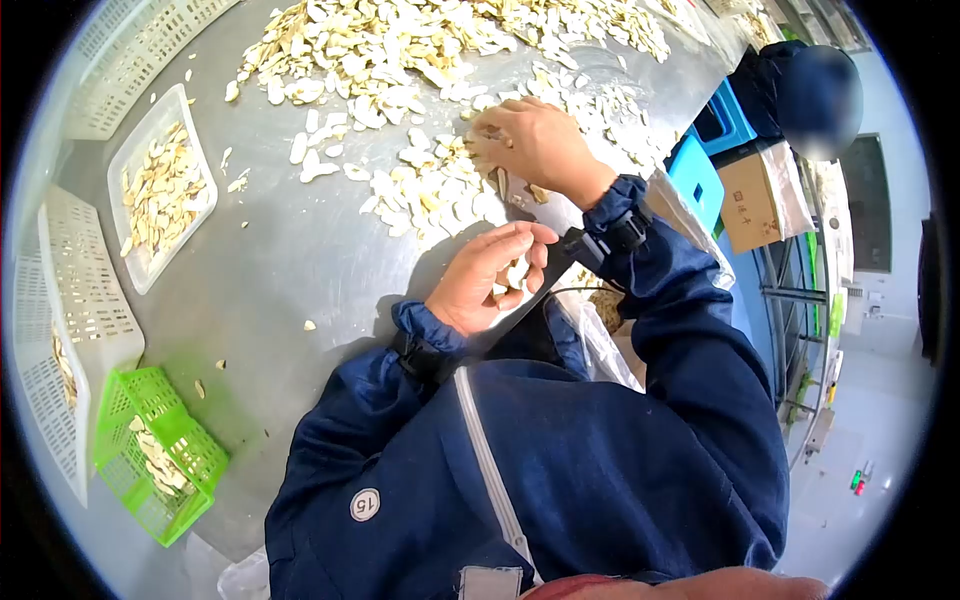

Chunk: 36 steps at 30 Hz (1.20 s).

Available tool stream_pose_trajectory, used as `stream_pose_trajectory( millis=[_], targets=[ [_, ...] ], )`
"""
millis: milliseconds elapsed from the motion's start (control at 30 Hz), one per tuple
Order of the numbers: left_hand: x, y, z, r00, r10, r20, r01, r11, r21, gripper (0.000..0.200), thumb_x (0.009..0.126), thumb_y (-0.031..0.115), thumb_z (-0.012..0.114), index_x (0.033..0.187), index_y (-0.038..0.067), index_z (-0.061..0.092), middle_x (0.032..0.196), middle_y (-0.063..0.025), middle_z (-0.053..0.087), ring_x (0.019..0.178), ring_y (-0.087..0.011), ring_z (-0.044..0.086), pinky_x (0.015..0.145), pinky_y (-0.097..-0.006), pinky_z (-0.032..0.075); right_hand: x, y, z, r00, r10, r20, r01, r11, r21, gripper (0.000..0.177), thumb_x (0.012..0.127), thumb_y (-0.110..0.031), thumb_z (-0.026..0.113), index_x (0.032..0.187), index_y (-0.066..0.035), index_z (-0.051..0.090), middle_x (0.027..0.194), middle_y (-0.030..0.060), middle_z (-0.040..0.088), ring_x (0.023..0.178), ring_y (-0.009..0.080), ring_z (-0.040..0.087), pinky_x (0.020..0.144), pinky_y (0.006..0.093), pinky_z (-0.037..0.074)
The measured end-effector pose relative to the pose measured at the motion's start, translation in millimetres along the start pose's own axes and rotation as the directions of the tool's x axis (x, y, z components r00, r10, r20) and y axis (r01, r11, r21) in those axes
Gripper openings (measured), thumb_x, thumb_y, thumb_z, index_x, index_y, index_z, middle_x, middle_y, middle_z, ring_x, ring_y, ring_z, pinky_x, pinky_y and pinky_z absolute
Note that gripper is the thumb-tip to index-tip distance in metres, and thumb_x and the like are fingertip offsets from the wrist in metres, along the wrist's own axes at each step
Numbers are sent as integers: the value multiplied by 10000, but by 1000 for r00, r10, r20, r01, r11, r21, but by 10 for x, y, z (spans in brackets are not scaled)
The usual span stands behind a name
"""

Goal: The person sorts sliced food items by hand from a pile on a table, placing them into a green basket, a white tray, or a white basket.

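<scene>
Many pale, dried slices [430,190] lie spread over the metal table [290,250], with a larger heap [370,50] along its far side. My left hand [487,275] is curled near the table's front edge, its fingers closed around a few pale slices. Farther out, my right hand [535,145] rests palm down on the spread slices, fingers bent downward; the fingertips are blurred and whatever lies under them is hidden. A couple of darker slices lie just below that hand.
At left are a white tray [205,190] of yellowish slices, white perforated baskets [95,270] and a green basket [200,440] holding slices. On the right stand blue stools [697,180], a cardboard box [750,200] and another person in dark clothes [765,85]. A plastic bag [600,345] hangs by the front edge.
</scene>
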State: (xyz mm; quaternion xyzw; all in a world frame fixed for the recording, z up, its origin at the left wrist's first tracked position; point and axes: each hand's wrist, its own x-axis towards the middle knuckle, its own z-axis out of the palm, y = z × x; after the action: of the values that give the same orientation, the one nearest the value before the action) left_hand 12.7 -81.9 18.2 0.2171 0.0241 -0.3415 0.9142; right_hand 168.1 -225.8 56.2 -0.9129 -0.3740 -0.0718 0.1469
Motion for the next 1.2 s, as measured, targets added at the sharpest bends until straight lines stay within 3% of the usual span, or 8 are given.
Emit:
stream_pose_trajectory(
  millis=[167, 500, 667, 767, 800, 933, 1167, 1200],
  targets=[
    [-10, 8, 8, 1000, 15, -11, -15, 999, -34, 316, 1117, 292, 533, 1231, 15, 634, 969, -33, 594, 759, -114, 580, 434, -189, 339, 35, 75, 103, 1000, -10, 1, 10, 999, -41, 274, 956, -280, 697, 1145, -95, 767, 993, 125, 781, 912, 367, 725, 811, 447, 580],
    [69, -56, -114, 1000, 9, 10, -7, 981, -194, 534, 1143, 475, 413, 1249, -9, 613, 967, -66, 632, 745, -146, 613, 415, -207, 389, -310, 80, -461, 872, 348, 344, -480, 745, 463, 365, 1032, -167, 679, 1351, 10, 687, 1085, 98, 782, 1006, 156, 715, 894, 319, 566],
    [56, 1, -29, 997, 39, -69, -51, 982, -181, 542, 1146, 473, 390, 1286, -1, 613, 1009, -72, 649, 775, -149, 624, 423, -213, 392, -376, 20, -704, 844, -64, 532, -403, 580, 708, 331, 1000, -147, 726, 1312, -37, 733, 1218, 113, 771, 1125, 204, 720, 988, 347, 554],
    [42, -29, -54, 997, 24, -69, -33, 991, -132, 470, 1139, 417, 434, 1292, 12, 616, 1037, -65, 640, 812, -147, 626, 429, -204, 373, -288, -31, -538, 983, -28, 181, -56, 895, 442, 347, 963, -171, 750, 1301, -90, 749, 1246, 129, 757, 1141, 300, 712, 1025, 391, 543],
    [15, -18, -37, 995, 96, -31, -92, 988, 128, 357, 1121, 334, 496, 1249, 25, 622, 1045, -68, 623, 834, -132, 613, 435, -193, 353, -250, -45, -415, 992, -100, 78, 72, 951, 302, 373, 924, -186, 762, 1293, -127, 752, 1262, 140, 740, 1165, 370, 676, 1054, 440, 528],
    [-19, 26, 1, 996, -71, 62, 68, 996, 57, 240, 1100, 236, 544, 1155, 13, 614, 974, -77, 601, 741, -110, 582, 427, -187, 334, -212, -145, -73, 948, -319, -3, 316, 935, 159, 325, 921, -195, 726, 1242, -144, 755, 1187, 127, 752, 1100, 328, 705, 975, 439, 558],
    [-50, 27, 38, 911, -319, 260, 242, 927, 288, 231, 1113, 215, 529, 1151, 7, 622, 933, -65, 619, 678, -82, 599, 414, -164, 366, -266, -26, -246, 983, 88, 159, -135, 939, 315, 389, 883, -37, 683, 1264, -105, 719, 1125, 139, 748, 1008, 347, 725, 921, 419, 582],
    [-53, 30, 52, 902, -348, 256, 251, 905, 344, 236, 1115, 223, 528, 1159, 13, 625, 941, -63, 628, 692, -70, 607, 416, -155, 367, -262, -50, -208, 998, 29, 64, -46, 959, 280, 304, 925, -148, 692, 1226, -114, 727, 1088, 145, 753, 953, 369, 718, 852, 449, 584]
  ],
)
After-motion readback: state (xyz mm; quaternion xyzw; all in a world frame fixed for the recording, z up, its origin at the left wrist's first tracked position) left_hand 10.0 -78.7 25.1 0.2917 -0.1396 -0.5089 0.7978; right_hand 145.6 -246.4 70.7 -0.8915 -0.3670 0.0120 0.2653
